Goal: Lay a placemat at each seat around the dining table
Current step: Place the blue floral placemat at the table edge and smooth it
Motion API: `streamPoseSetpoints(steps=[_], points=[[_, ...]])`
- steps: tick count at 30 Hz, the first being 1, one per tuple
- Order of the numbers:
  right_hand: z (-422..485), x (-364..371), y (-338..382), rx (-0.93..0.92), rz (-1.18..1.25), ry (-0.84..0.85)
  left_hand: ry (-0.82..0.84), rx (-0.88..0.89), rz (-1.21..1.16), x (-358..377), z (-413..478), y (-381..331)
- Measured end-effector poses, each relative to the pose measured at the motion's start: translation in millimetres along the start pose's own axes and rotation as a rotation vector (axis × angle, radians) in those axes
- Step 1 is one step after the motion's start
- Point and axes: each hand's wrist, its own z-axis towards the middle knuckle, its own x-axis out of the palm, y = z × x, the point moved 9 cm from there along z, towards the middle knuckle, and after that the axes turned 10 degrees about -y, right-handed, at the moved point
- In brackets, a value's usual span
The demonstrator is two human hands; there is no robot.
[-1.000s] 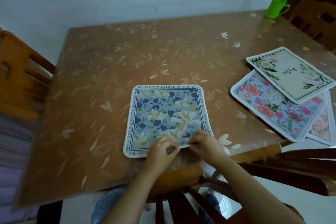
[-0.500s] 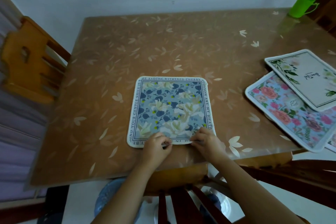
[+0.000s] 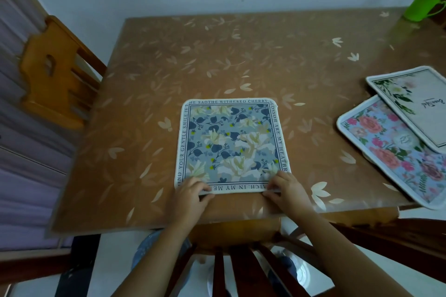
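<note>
A blue floral placemat [image 3: 231, 144] with a lettered white border lies flat on the brown dining table [image 3: 217, 55], in front of the near chair. My left hand [image 3: 190, 196] pinches its near left edge. My right hand [image 3: 286, 191] pinches its near right corner. At the right edge of the table, a pink floral placemat [image 3: 391, 152] lies under a white placemat with green leaves [image 3: 415, 101].
A green plastic cup [image 3: 424, 5] stands at the far right corner. A light wooden chair [image 3: 53, 75] is at the table's left side. A dark wooden chair back [image 3: 224, 270] is directly below me, and another dark chair [image 3: 395, 236] at the right.
My hands have spread apart along the blue placemat's near edge, from the middle toward its two corners. The view has shifted left, so the stacked placemats sit further right.
</note>
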Motion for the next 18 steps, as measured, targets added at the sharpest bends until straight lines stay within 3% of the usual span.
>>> streamPoseSetpoints(steps=[18], points=[[-21,-6,-2,0.042,-0.026,-0.025,0.064,-0.028,-0.029,0,-20,-5]])
